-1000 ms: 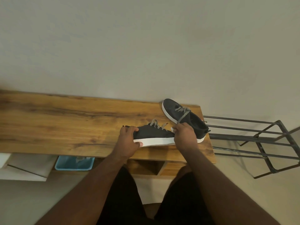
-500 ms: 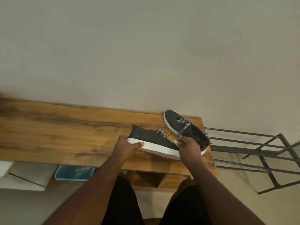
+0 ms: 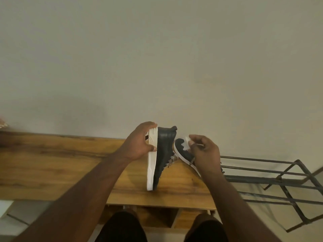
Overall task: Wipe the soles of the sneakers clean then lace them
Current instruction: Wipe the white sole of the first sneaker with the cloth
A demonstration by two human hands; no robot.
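A dark sneaker (image 3: 161, 154) with a white sole stands on end above the wooden table (image 3: 52, 168), toe down near the table top and sole facing left. My left hand (image 3: 139, 144) grips its heel end across the sole. My right hand (image 3: 204, 152) pinches a small white wipe (image 3: 186, 143) just right of that sneaker. The second dark sneaker (image 3: 183, 152) lies on the table behind my right hand, partly hidden. Striped laces (image 3: 172, 158) hang loose between the two shoes.
A dark metal rack (image 3: 272, 180) stands right of the table. A plain wall rises behind. Open cubbies (image 3: 157, 215) sit under the table top by my knees. The table's left half is bare wood.
My left hand has lifted and turned the near sneaker from lying flat to standing on end, sole to the left. My right hand has let go of it and now holds the wipe beside it.
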